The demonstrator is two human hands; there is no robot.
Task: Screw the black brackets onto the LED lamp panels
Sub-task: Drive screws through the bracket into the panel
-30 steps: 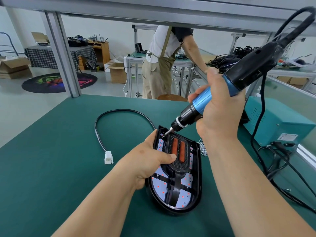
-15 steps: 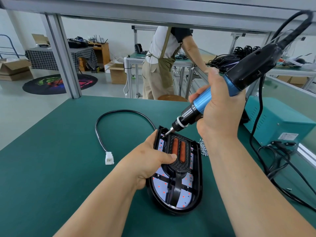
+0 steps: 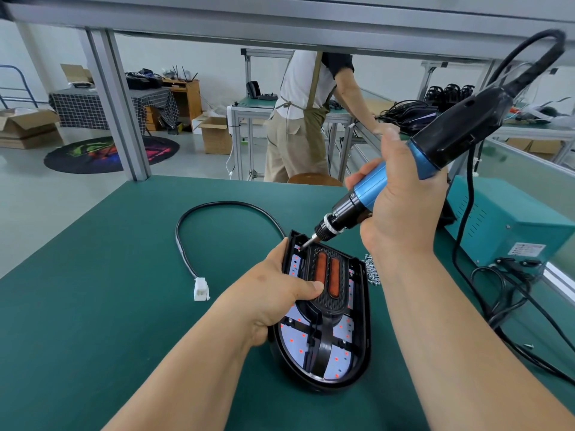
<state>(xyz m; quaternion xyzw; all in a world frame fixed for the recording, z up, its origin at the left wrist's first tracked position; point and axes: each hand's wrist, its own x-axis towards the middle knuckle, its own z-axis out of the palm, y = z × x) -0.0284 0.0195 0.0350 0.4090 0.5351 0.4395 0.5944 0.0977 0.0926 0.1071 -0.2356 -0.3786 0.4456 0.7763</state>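
Note:
A black-rimmed LED lamp panel [image 3: 357, 349] lies on the green table, its white board dotted with red LEDs. A black bracket [image 3: 331, 293] with two orange strips sits inside it. My left hand [image 3: 280, 293] grips the panel's left edge, with the thumb pressed on the bracket. My right hand [image 3: 401, 213] holds a blue and black electric screwdriver [image 3: 370, 191], tilted down to the left. Its bit tip touches the panel's far left corner. A small pile of screws [image 3: 371, 272] lies just right of the panel.
The panel's black cable [image 3: 217, 206] loops left and ends in a white connector [image 3: 201, 289]. A teal power box [image 3: 510, 225] with black leads [image 3: 513, 300] stands at the right. A person in an apron [image 3: 301, 119] works at another bench behind.

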